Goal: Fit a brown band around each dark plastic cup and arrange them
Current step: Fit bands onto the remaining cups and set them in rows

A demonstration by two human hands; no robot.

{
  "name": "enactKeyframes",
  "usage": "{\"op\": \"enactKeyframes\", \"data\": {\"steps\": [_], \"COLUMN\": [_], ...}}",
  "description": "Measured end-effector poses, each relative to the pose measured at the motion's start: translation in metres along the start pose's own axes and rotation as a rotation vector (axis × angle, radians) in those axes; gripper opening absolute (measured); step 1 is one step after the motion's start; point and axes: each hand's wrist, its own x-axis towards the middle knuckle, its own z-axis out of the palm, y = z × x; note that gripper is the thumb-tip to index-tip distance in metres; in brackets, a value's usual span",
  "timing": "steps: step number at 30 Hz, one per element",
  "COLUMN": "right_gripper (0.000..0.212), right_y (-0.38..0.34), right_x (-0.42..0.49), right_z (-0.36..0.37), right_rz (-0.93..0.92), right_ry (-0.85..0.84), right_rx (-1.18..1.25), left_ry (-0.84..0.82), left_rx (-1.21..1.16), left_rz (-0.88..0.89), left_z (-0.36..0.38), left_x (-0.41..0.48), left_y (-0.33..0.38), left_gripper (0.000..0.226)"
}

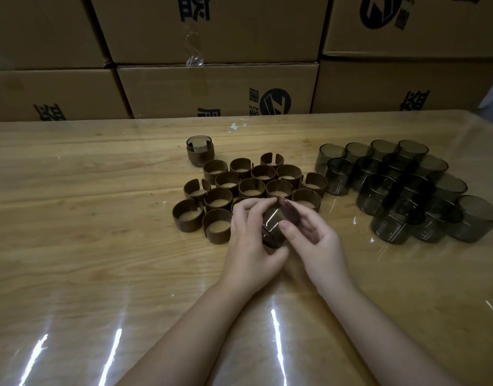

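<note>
Head view. Along the worktop's [72, 246] far edge, stacked cardboard boxes [212, 87]. Mid-worktop, loose bands [250, 188], nearest ones hidden behind the hands. Behind them, one banded cup [199, 151]. Toward the right edge, bare cups [406, 196]. Just in front of the bands, held cup [271, 228] gripped in left hand [248, 240]. Brown band [289, 213] pinched against it by right hand [314, 240]. On the boxes, black characters and round logo, cropped, illegible.

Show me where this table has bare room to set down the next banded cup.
Widest bare wood: left of the banded cup and the loose brown bands, out to the table edge. Also the strip between those and the cardboard boxes, and the near side around both forearms. Crowded: bands packed centre, bare dark cups right, only a slim gap between.
</note>
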Motion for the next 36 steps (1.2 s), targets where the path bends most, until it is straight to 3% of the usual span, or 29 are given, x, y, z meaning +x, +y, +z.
{"op": "enactKeyframes", "data": {"steps": [4,8,11,15,18,21,24,27,29,31,36], "right_gripper": [0.043,0.043,0.042,0.039,0.035,0.029,0.022,0.016,0.015,0.014,0.026], "right_y": [-0.002,-0.003,-0.005,-0.008,-0.009,-0.008,-0.005,-0.002,0.0,-0.002,-0.003], "right_x": [-0.002,-0.003,-0.007,-0.008,-0.008,-0.006,-0.006,-0.007,-0.006,-0.004,0.002], "right_z": [0.001,0.004,0.012,0.013,0.011,0.007,0.006,0.013,0.016,0.015,0.005], "right_rz": [-0.126,-0.176,-0.267,-0.457,-0.569,-0.673,-0.68,-0.599,-0.505,-0.334,0.154], "right_ry": [-0.054,-0.103,-0.085,-0.079,-0.1,-0.07,0.0,0.05,0.092,0.146,0.194], "right_rx": [-0.1,-0.095,-0.177,-0.472,-0.622,-0.699,-0.702,-0.599,-0.472,-0.264,0.178], "left_ry": [-0.193,-0.231,-0.185,-0.229,-0.219,-0.203,-0.106,0.023,0.055,0.014,-0.199], "left_rx": [-0.237,-0.402,-0.733,-1.176,-1.349,-1.281,-1.043,-0.618,-0.435,-0.489,-0.113], "left_rz": [-0.087,-0.171,-0.365,-0.675,-0.78,-0.79,-0.753,-0.456,-0.292,-0.244,-0.111], "left_z": [-0.002,-0.005,-0.004,-0.001,-0.003,0.002,0.01,0.012,0.012,0.012,0.022], "left_x": [-0.001,-0.001,0.001,0.002,0.005,0.004,0.004,0.003,0.003,0.0,-0.008], "left_y": [0.007,0.007,0.012,0.013,0.006,0.005,0.008,0.01,0.014,0.021,0.019], "left_gripper": [0.062,0.055,0.049,0.048,0.047,0.042,0.038,0.029,0.022,0.021,0.048]}}
